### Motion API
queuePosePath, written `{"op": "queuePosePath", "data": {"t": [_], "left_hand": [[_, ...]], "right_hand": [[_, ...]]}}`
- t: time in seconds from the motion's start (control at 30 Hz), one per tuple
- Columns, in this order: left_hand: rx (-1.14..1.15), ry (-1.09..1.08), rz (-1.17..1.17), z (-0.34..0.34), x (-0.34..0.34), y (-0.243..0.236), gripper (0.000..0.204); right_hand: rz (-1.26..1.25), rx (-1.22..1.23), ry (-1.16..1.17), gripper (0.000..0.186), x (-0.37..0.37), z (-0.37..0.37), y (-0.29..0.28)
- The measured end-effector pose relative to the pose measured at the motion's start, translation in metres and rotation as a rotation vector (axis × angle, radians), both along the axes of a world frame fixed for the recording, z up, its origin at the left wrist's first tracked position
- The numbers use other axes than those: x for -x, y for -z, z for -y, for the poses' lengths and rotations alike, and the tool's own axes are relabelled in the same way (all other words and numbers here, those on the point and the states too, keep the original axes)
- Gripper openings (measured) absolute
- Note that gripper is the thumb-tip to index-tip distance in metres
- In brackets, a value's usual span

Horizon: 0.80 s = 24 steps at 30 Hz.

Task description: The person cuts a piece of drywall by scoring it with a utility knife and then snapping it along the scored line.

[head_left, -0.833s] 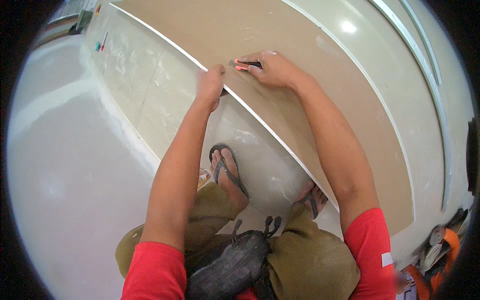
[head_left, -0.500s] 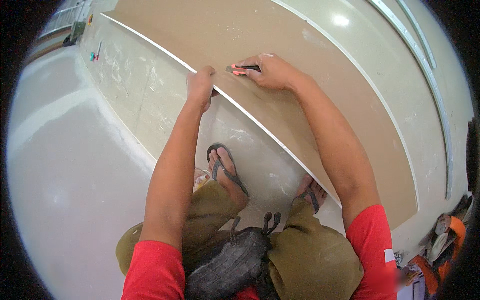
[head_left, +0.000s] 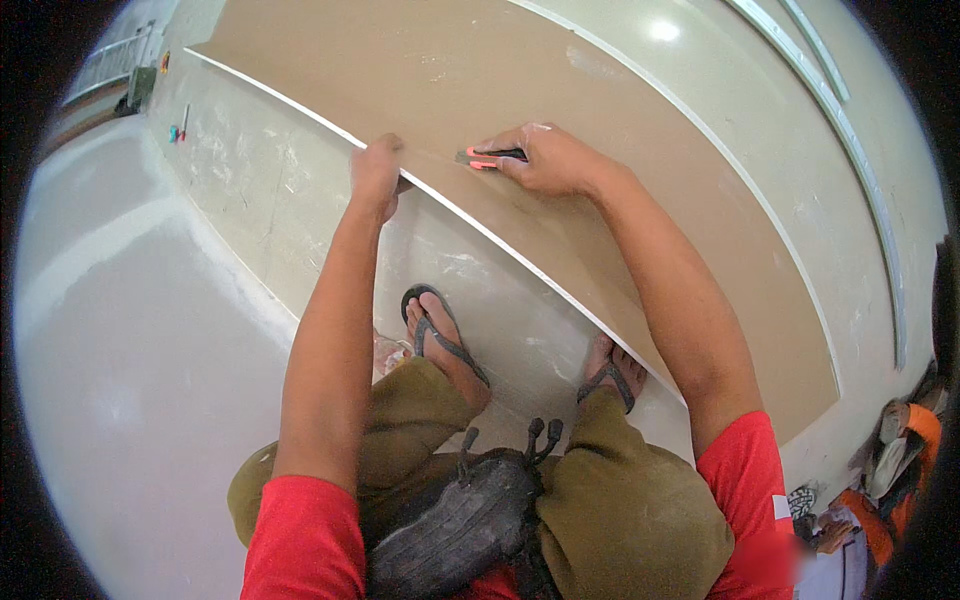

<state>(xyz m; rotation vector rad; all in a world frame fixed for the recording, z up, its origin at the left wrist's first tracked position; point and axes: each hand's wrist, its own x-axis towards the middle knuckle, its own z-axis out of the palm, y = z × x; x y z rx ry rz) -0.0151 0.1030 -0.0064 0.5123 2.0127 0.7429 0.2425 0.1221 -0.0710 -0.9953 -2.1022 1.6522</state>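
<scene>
A large sheet of drywall with brown paper facing (head_left: 640, 200) lies tilted in front of me, its near white edge raised off the floor. My left hand (head_left: 377, 172) is closed around that near edge, thumb on the brown face and fingers underneath, partly hidden. To its right, my right hand (head_left: 550, 160) grips a red-and-black utility knife (head_left: 490, 158). The knife's tip points left and is at the brown face. Whether the blade cuts into the paper cannot be made out.
My sandalled feet (head_left: 440, 335) stand by the sheet's near edge. Metal channels (head_left: 850, 140) lie beyond it at the right. Orange and dark items (head_left: 890, 470) are heaped at the lower right. A small tool (head_left: 181, 128) lies on the floor far left, near a pale wall (head_left: 150, 350).
The view has shifted slightly. The knife in my right hand has moved a little toward me and away from my left hand, which keeps its hold on the edge.
</scene>
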Motion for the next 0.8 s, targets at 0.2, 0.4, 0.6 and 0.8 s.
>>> {"op": "queuePosePath", "data": {"t": [0.2,0.4,0.6,0.8], "left_hand": [[-0.002,0.004,-0.012,-0.002,-0.007,-0.004,0.03],[-0.014,-0.007,-0.006,-0.002,-0.006,-0.005,0.029],[-0.002,-0.014,-0.012,-0.002,-0.002,-0.003,0.03],[0.004,0.003,-0.023,-0.002,-0.006,-0.006,0.03]], "right_hand": [[-0.013,-0.028,0.0,0.038,-0.02,0.013,0.004],[0.006,0.0,-0.004,0.037,-0.038,0.028,-0.004],[-0.001,0.003,0.007,0.036,-0.052,0.039,-0.008],[-0.003,0.031,0.012,0.036,-0.073,0.051,-0.012]]}}
